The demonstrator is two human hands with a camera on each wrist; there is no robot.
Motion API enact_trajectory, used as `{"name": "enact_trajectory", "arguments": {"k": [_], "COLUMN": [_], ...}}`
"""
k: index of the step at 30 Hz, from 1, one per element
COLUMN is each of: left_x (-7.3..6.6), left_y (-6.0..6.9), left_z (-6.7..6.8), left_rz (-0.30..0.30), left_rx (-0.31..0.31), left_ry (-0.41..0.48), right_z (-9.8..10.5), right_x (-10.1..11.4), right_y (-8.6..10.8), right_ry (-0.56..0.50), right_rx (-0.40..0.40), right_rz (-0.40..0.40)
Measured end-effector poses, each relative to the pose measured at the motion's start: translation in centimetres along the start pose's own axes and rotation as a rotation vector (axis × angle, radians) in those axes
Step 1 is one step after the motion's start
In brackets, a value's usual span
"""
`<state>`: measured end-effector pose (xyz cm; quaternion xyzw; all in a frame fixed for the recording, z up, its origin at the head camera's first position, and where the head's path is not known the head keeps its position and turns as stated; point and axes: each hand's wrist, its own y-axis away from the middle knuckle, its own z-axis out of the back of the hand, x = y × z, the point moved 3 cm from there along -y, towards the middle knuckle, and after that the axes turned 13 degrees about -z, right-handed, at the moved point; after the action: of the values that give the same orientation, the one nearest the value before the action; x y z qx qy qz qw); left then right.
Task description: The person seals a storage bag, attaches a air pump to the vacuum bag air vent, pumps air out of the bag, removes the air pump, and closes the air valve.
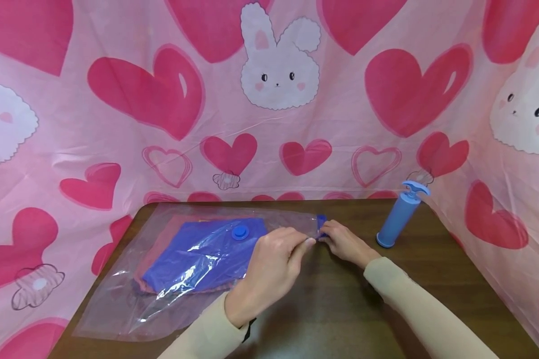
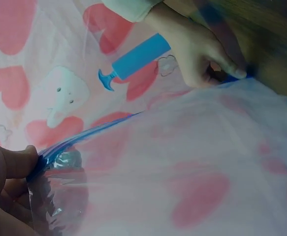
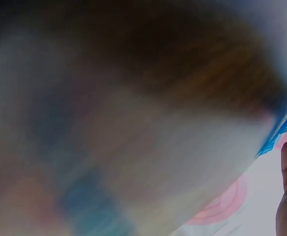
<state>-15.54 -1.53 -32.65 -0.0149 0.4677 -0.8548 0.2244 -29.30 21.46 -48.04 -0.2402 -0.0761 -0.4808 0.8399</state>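
Observation:
A clear plastic bag lies on the table with folded blue cloth and pinkish cloth inside; a round blue valve is on its top. My left hand pinches the bag's edge near its right end. Just beyond it, my right hand grips the blue seal strip at that end. The left wrist view shows the left thumb and fingers on one end of the blue strip, with the right hand at the other end. The right wrist view is mostly blurred.
A blue hand pump stands upright on the brown table, to the right of the right hand. Behind the table and at both sides hangs a pink curtain with hearts and rabbits.

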Motion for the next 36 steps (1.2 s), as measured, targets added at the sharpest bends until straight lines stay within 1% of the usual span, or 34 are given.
{"name": "enact_trajectory", "arguments": {"k": [4,8,10,14,20,27,36], "left_x": [0.0,-0.1,-0.2,-0.3,-0.5,-0.7,-0.9], "left_y": [0.0,-0.2,-0.2,-0.2,-0.1,-0.3,-0.3], "left_z": [0.2,0.6,0.7,0.7,0.7,1.0,1.3], "left_rz": [0.028,0.04,0.038,0.036,0.023,-0.007,-0.03], "left_rx": [0.02,0.011,0.005,0.004,0.001,-0.018,-0.037], "left_ry": [0.017,0.025,0.025,0.032,0.031,0.01,0.0], "right_z": [0.4,0.8,1.0,1.2,1.2,0.9,1.0], "right_x": [0.1,0.2,0.3,0.2,0.3,0.1,-0.2], "right_y": [0.4,0.4,0.3,0.1,-0.2,-0.7,-1.0], "right_ry": [0.013,0.005,0.008,0.026,0.037,0.036,0.037], "right_rx": [-0.038,-0.074,-0.075,-0.067,-0.058,-0.083,-0.073], "right_rz": [0.0,0.024,0.032,0.016,0.008,0.052,0.041]}}
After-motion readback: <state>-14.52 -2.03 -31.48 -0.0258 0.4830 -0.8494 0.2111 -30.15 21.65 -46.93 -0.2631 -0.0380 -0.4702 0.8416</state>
